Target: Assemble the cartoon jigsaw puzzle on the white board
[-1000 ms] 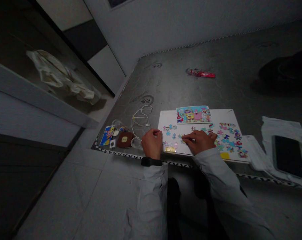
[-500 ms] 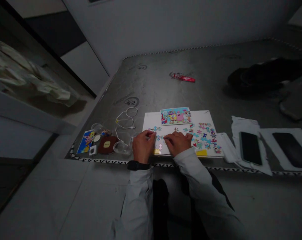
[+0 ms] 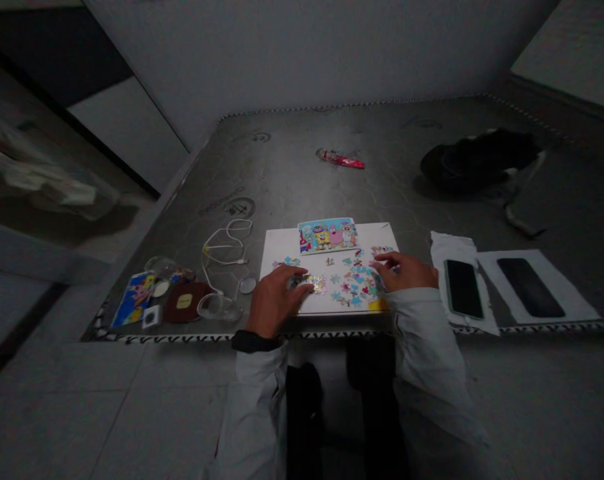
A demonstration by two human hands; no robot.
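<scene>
Reaching over the white board [image 3: 282, 243] with the left hand [image 3: 272, 300], with thumb and forefinger parted beside the joined jigsaw pieces [image 3: 317, 285]; impossible to tell whether touching. Reaching across the board's right side with the right hand [image 3: 408, 272], with forefinger and thumb close together just above loose jigsaw pieces [image 3: 356, 301]; impossible to tell whether gripping one. Showing the cartoon picture card [image 3: 328, 237] beyond and between both sets of fingertips, and a white cable [image 3: 241, 262] left of the left fingers.

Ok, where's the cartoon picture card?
In the head view, just right of centre, the cartoon picture card lies at the far edge of the white board, beyond the loose puzzle pieces.
</scene>
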